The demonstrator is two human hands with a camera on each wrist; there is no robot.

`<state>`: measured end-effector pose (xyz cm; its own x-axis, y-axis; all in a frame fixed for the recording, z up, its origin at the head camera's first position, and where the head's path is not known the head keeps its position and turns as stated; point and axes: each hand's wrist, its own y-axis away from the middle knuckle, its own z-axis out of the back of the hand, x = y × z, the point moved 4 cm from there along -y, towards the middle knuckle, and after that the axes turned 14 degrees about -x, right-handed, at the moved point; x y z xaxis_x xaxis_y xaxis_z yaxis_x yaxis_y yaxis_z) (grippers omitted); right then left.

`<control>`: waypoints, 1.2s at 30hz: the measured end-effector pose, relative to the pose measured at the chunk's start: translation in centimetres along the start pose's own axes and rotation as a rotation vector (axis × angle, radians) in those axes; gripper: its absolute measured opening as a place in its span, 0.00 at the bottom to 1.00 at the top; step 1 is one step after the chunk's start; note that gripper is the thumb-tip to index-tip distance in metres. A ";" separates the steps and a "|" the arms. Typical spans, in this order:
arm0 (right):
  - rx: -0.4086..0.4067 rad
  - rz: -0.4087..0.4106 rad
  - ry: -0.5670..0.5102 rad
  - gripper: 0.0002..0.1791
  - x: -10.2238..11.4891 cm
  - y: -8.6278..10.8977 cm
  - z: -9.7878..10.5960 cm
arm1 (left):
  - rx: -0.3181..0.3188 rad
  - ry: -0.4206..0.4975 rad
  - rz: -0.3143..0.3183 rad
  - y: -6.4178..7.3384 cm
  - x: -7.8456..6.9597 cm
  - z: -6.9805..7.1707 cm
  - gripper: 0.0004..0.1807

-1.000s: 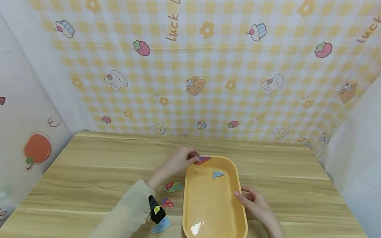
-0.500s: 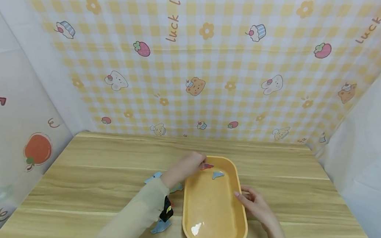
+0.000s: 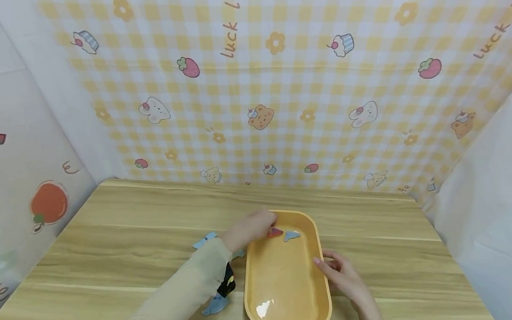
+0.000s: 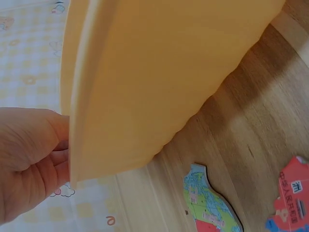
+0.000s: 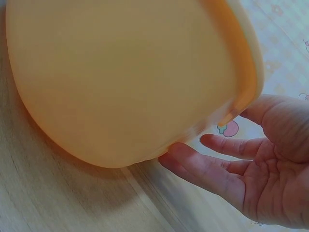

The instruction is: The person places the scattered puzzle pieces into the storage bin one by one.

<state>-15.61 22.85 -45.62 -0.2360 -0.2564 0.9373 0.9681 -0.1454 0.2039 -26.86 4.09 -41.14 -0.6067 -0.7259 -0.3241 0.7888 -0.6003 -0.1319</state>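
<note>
A yellow-orange rectangular tray point(image 3: 287, 286) stands on the table. My left hand point(image 3: 253, 225) reaches over its far left rim and holds a red puzzle piece point(image 3: 275, 232) low inside; the fingertips are hidden in the head view. Right beside it in the tray lies a light blue puzzle piece point(image 3: 292, 235). My right hand point(image 3: 345, 272) grips the tray's right rim, thumb over the edge and fingers against the outer wall. In the left wrist view, a green and blue map-printed puzzle piece point(image 4: 207, 203) and a red one with printed characters point(image 4: 293, 193) lie on the table.
Left of the tray, partly behind the left sleeve point(image 3: 180, 289), are a blue piece point(image 3: 215, 304) and a pale blue piece point(image 3: 205, 239). A checked cloth backdrop point(image 3: 216, 108) rises behind the wood-grain table point(image 3: 124, 248).
My left hand has moved over the rim and down into the tray with the red puzzle piece, bringing it near the light blue one. My right hand stays on the rim.
</note>
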 end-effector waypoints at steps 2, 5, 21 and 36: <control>0.004 -0.001 -0.005 0.32 0.0 0.0 0.0 | 0.031 0.023 0.020 0.0 0.0 -0.2 0.05; 0.001 -0.002 -0.008 0.32 -0.1 0.0 0.0 | 0.039 0.035 0.027 0.0 0.1 -0.4 0.06; 0.003 -0.005 -0.010 0.31 0.1 0.0 -0.3 | 0.069 -0.148 0.000 0.0 0.0 -0.8 0.11; 0.007 -0.002 0.000 0.31 0.1 0.0 -0.3 | 0.050 0.007 0.015 -0.2 0.7 -1.3 0.04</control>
<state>-15.71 22.53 -45.60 -0.2380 -0.2564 0.9368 0.9682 -0.1394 0.2078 -27.32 4.12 -42.56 -0.5943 -0.7326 -0.3319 0.7916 -0.6057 -0.0803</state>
